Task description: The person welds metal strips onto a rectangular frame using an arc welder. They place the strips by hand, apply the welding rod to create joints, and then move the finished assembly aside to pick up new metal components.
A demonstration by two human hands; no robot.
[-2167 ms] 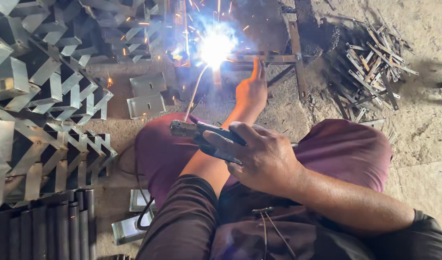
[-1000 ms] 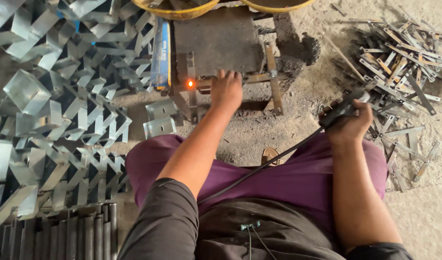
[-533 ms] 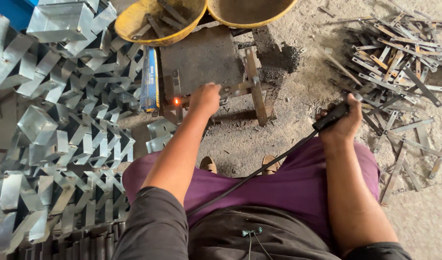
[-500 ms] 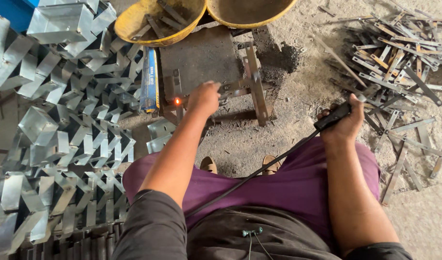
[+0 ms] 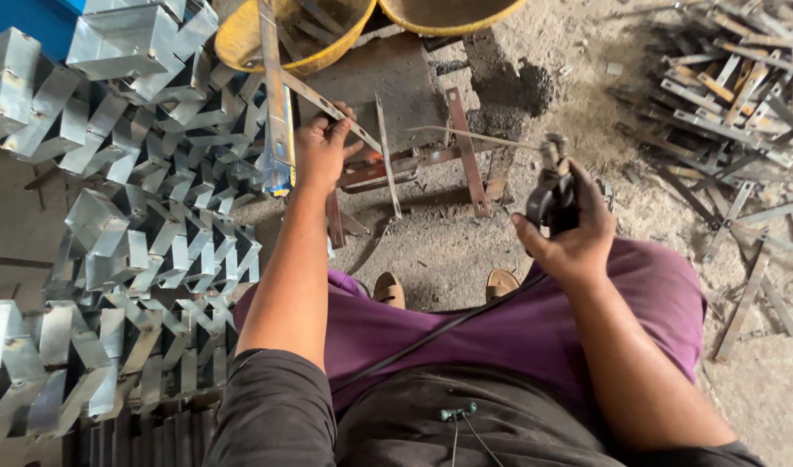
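With the weld glow of a moment earlier gone, the left hand (image 5: 323, 151) had closed on a flat steel strip (image 5: 332, 108) over the welding jig (image 5: 414, 164), while the right hand (image 5: 569, 229) gripped the electrode holder (image 5: 552, 186), drawn back above the purple-clad knee

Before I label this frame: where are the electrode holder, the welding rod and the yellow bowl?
electrode holder (image 5: 552, 195), head view, black clamp body.
welding rod (image 5: 474, 137), head view, mid-length.
yellow bowl (image 5: 241, 43), head view, left rim.

Soft, even daylight fills the scene; shadows are faint. Mild glare shines on the folded metal pieces (image 5: 128, 225) left of the grip. Focus is sharp, edges slightly stretched.
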